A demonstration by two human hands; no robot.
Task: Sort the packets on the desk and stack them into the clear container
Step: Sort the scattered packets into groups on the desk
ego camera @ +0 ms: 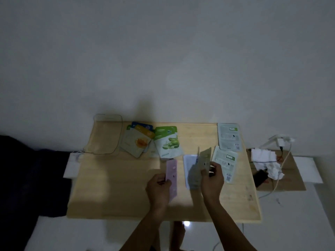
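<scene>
Your left hand (159, 185) has its fingers closed on a pink packet (171, 173), and your right hand (212, 178) pinches a grey-green packet (204, 160) held on edge above a pale packet (190, 169) lying on the table (112, 187). Match each by colour before stacking; two more pale green packets (227, 136) lie to the right. The clear container (107, 134) stands empty at the far left corner, beside the fanned pile (137, 144). Square the edges first so the stack slides in flat.

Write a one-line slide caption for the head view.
Left hand holds a pink packet, right hand a grey packet; clear plastic container empty.
</scene>
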